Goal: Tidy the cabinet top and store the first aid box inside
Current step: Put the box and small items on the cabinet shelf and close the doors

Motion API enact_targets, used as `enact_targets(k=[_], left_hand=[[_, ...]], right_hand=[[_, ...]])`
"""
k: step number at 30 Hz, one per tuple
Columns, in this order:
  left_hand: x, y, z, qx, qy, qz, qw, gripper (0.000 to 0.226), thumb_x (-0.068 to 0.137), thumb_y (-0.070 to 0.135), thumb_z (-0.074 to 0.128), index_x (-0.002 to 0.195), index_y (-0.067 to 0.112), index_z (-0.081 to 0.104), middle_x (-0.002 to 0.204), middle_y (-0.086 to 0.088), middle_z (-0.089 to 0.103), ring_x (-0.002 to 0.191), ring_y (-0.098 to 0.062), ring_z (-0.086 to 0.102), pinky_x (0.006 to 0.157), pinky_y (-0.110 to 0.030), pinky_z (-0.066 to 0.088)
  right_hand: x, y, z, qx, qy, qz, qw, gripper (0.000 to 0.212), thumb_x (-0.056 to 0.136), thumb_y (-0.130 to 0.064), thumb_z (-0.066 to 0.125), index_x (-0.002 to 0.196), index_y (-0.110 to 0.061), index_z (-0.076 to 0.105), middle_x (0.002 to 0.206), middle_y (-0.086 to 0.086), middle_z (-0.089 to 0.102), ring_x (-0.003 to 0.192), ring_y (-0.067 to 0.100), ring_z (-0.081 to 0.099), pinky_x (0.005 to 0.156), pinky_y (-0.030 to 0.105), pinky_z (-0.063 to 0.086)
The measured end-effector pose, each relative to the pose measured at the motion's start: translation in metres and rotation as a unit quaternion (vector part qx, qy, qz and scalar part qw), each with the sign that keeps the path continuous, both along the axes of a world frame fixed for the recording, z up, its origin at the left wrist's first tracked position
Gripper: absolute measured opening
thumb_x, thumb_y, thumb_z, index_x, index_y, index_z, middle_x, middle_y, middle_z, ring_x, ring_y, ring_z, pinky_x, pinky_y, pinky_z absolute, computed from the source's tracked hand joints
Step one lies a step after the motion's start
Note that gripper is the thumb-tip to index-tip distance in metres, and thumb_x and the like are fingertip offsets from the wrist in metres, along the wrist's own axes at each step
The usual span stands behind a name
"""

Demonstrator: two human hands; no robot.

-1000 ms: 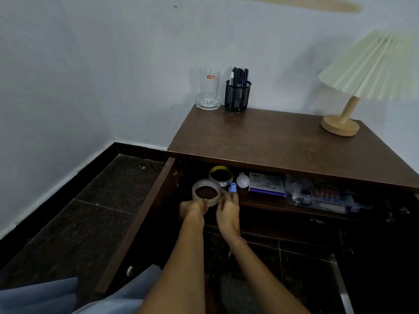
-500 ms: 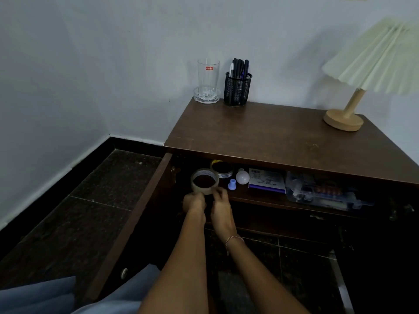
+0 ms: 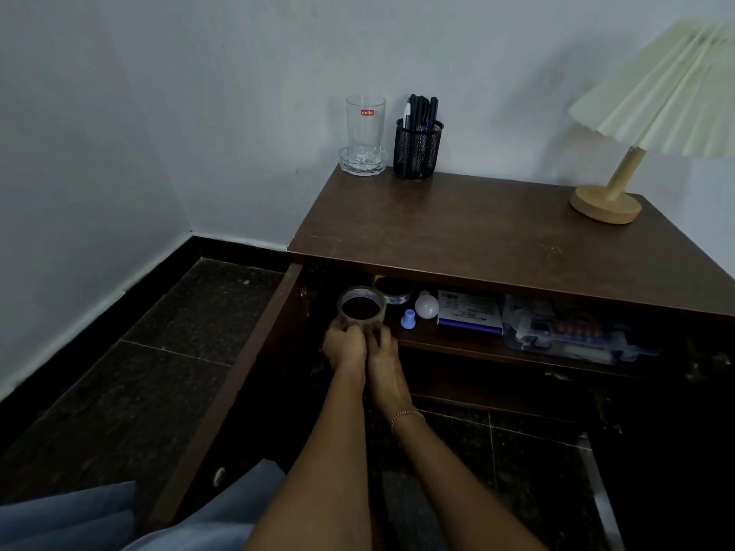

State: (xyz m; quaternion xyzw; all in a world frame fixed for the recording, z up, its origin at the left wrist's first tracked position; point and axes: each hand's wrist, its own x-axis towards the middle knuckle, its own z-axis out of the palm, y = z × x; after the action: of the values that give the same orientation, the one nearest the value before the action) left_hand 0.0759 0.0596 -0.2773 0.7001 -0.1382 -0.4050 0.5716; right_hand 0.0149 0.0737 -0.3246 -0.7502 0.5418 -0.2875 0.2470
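Cabinet [image 3: 497, 240]: door open, shelf [image 3: 457, 346] inside.
First aid box [image 3: 572, 332]: clear, lies on the shelf's right part, well apart from both grips.
Left grip [image 3: 344, 346]: clamped on the tape roll [image 3: 360, 322] at the shelf's left end.
Right grip [image 3: 382, 349]: clamped on the same roll.

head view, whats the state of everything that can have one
cabinet door, open
tape roll, gripped by left hand and right hand, at the shelf's left end
glass, upright, empty
pen holder, upright, holding pens
lamp, upright
first aid box, lying on the shelf inside
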Motion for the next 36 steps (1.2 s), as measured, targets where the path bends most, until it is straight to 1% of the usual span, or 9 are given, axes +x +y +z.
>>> enact_targets(k=[4,8,13,18,21,25,28,32,36], left_hand=[[-0.001,-0.004,-0.005,-0.014,0.022,-0.005,1.0,0.032,0.087,0.005,0.048,0.115,0.01,0.063,0.112,-0.011,0.066,0.105,-0.025,0.061,0.084,-0.03,0.047],[-0.001,-0.007,-0.006,-0.031,0.045,-0.013,0.998,0.033,0.087,0.002,0.047,0.115,0.007,0.063,0.109,-0.011,0.066,0.093,-0.019,0.059,0.079,-0.029,0.045],[-0.001,-0.009,-0.009,-0.041,0.063,-0.03,0.997,0.032,0.088,0.003,0.047,0.117,0.006,0.061,0.108,-0.012,0.065,0.092,-0.019,0.059,0.077,-0.029,0.045],[0.001,-0.009,-0.013,-0.034,0.049,-0.045,0.997,0.033,0.086,0.005,0.051,0.116,0.011,0.063,0.108,-0.01,0.066,0.095,-0.02,0.061,0.081,-0.03,0.048],[0.002,-0.005,-0.012,-0.017,0.001,-0.068,0.998,0.032,0.087,0.011,0.051,0.117,0.014,0.062,0.111,-0.009,0.066,0.099,-0.023,0.062,0.09,-0.036,0.05],[0.0,0.006,-0.001,0.02,-0.117,-0.13,0.984,0.037,0.094,0.019,0.045,0.131,0.018,0.052,0.119,-0.01,0.062,0.11,-0.028,0.058,0.095,-0.039,0.047],[-0.003,0.016,0.01,0.055,-0.213,-0.181,0.959,0.046,0.095,0.025,0.043,0.141,0.022,0.041,0.132,-0.012,0.055,0.12,-0.029,0.053,0.099,-0.039,0.045],[-0.011,0.036,0.031,0.079,-0.322,-0.226,0.916,0.048,0.097,0.027,0.039,0.145,0.024,0.035,0.137,-0.012,0.051,0.125,-0.029,0.049,0.098,-0.037,0.041],[-0.017,0.06,0.051,0.074,-0.448,-0.265,0.851,0.049,0.098,0.025,0.035,0.147,0.019,0.031,0.142,-0.01,0.046,0.129,-0.026,0.046,0.099,-0.034,0.04]], right_hand=[[0.004,-0.001,0.009,0.052,-0.04,-0.011,0.998,0.027,0.098,-0.045,0.032,0.122,-0.037,0.04,0.123,-0.009,0.04,0.104,0.016,0.056,0.089,0.046,0.052],[0.012,-0.001,-0.001,0.08,-0.072,-0.031,0.994,0.042,0.096,-0.028,0.036,0.133,-0.008,0.038,0.136,0.014,0.043,0.122,0.029,0.047,0.1,0.044,0.042],[0.009,-0.007,0.004,0.054,0.063,0.003,0.997,0.049,0.095,-0.017,0.05,0.14,-0.008,0.03,0.141,0.01,0.03,0.124,0.024,0.045,0.09,0.04,0.051],[0.008,-0.008,0.006,0.057,0.075,-0.007,0.996,0.052,0.096,-0.021,0.049,0.142,-0.01,0.028,0.142,0.009,0.03,0.123,0.023,0.045,0.089,0.038,0.052],[0.005,-0.004,0.007,0.012,0.086,0.005,0.996,0.051,0.095,-0.02,0.049,0.141,-0.011,0.03,0.14,0.007,0.033,0.125,0.022,0.042,0.085,0.037,0.053],[-0.003,0.006,0.014,-0.008,0.038,0.013,0.999,0.044,0.096,-0.025,0.045,0.138,-0.019,0.033,0.134,0.005,0.038,0.105,0.022,0.058,0.081,0.041,0.055],[-0.013,0.013,0.018,-0.071,0.058,0.005,0.996,0.032,0.099,-0.034,0.039,0.13,-0.033,0.039,0.133,-0.004,0.043,0.092,0.007,0.057,0.069,0.022,0.049],[-0.026,0.023,0.032,-0.047,0.055,0.009,0.997,0.048,0.097,-0.019,0.042,0.144,-0.021,0.03,0.15,-0.003,0.028,0.137,0.01,0.032,0.104,0.028,0.041],[-0.039,0.038,0.042,-0.091,0.114,0.007,0.989,0.063,0.093,-0.008,0.048,0.149,-0.015,0.021,0.157,0.0,0.018,0.146,0.012,0.009,0.119,0.024,0.015]])
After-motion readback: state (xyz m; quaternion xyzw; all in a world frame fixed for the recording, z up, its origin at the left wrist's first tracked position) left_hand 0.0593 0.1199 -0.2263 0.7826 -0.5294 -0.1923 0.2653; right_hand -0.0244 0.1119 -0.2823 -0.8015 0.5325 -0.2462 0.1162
